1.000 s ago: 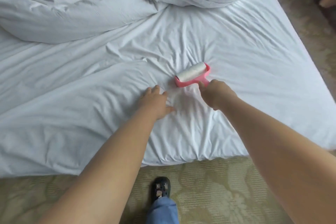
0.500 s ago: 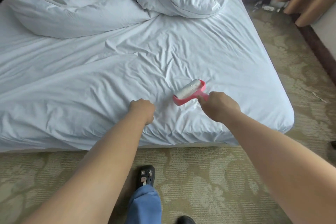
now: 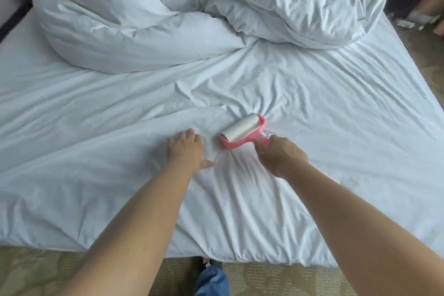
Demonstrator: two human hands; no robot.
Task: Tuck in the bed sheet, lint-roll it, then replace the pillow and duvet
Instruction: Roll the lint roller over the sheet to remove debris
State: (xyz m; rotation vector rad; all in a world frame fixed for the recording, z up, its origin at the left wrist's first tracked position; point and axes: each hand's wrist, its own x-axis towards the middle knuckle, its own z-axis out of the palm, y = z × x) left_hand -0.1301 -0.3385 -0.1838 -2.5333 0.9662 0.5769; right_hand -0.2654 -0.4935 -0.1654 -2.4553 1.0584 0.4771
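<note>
Right hand (image 3: pixel 282 157) grips the pink roller (image 3: pixel 241 131) mid-frame, drum on the sheet (image 3: pixel 336 108). Left hand (image 3: pixel 186 150) lies flat beside it (fingers spread).

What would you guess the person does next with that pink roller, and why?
Probably push the lint roller further up the bed sheet. The right hand grips its handle, the left hand presses the sheet flat, and wrinkled sheet lies ahead before the duvet.

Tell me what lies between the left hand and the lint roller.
Only wrinkled bed sheet, as the head view shows. The left hand presses flat on it, apart from the lint roller.
</note>
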